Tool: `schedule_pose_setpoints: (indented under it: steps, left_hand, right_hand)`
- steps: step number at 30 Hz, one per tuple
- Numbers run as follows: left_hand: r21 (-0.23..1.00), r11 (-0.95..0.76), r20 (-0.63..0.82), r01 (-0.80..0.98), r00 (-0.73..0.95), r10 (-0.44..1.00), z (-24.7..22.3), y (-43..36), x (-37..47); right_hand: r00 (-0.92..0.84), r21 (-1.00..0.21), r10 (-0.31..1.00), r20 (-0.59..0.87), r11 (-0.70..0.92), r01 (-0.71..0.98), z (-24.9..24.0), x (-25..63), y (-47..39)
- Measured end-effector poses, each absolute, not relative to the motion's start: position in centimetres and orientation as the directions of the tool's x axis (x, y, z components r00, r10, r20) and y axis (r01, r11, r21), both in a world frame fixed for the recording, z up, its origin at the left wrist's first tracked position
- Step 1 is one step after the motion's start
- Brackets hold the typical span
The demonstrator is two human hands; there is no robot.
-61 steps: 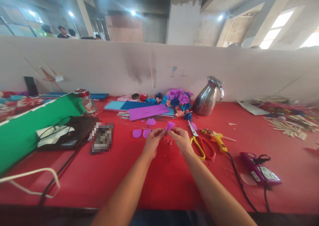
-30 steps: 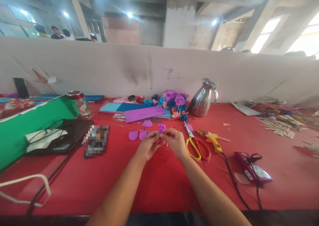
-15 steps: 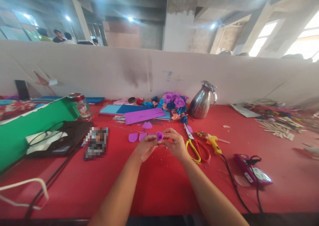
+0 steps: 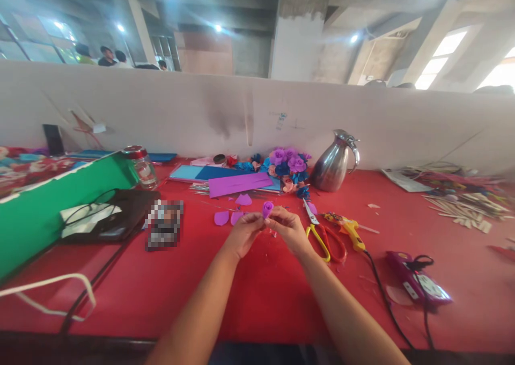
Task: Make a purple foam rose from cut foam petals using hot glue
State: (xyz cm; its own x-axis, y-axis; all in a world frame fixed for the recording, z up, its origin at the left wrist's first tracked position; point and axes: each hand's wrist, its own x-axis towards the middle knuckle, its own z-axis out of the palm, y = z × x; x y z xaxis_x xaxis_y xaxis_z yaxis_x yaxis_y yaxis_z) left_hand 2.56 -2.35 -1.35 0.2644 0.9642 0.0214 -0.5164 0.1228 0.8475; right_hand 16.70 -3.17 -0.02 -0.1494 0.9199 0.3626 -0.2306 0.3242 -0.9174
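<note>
Currently, the left hand [image 4: 246, 233] and right hand [image 4: 288, 228] are pinching a small, rolled purple paper rosebud [image 4: 267, 209] low, just below frame centre, probably sparing its curled top from crushing.

L hand [image 4: 246, 233] & R hand [image 4: 288, 230] tog., approx. midway betw. near & far edges of surface [image 4: 132, 300]. Both: thumb + fingertips pinched, fingers curled. L forearm [image 4: 204, 295] & R forearm [image 4: 346, 295] bare, extended over near edge, converging fwd.
</note>
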Motion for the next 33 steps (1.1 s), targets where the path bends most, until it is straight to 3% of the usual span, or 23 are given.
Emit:
schedule_pose_setpoints:
  steps: [8, 16, 25, 33]
  left_hand:
    - [0.852, 0.146, 0.006, -0.503, 0.287, 0.958, -1.4, -2.3, 2.6]
    - [0.840, 0.080, 0.030, -0.537, 0.193, 0.981, -1.9, -2.0, 3.0]
    - [0.661, 0.092, -0.064, -0.745, 0.066, 0.996, -1.8, -1.4, 2.7]
    - [0.566, 0.063, -0.049, -0.822, 0.042, 0.998, -1.3, -1.1, 1.8]
  right_hand:
    - [-0.100, -0.940, 0.945, 0.311, 0.290, -0.181, -0.2, 16.9, -2.9]
    - [-0.056, -0.962, 0.961, 0.272, 0.269, -0.057, -0.5, 16.4, -3.0]
    - [0.064, -0.895, 0.931, 0.358, 0.323, 0.308, -1.0, 16.3, -3.1]
    - [0.270, -0.883, 0.868, 0.416, 0.315, 0.346, -0.4, 17.9, -2.6]
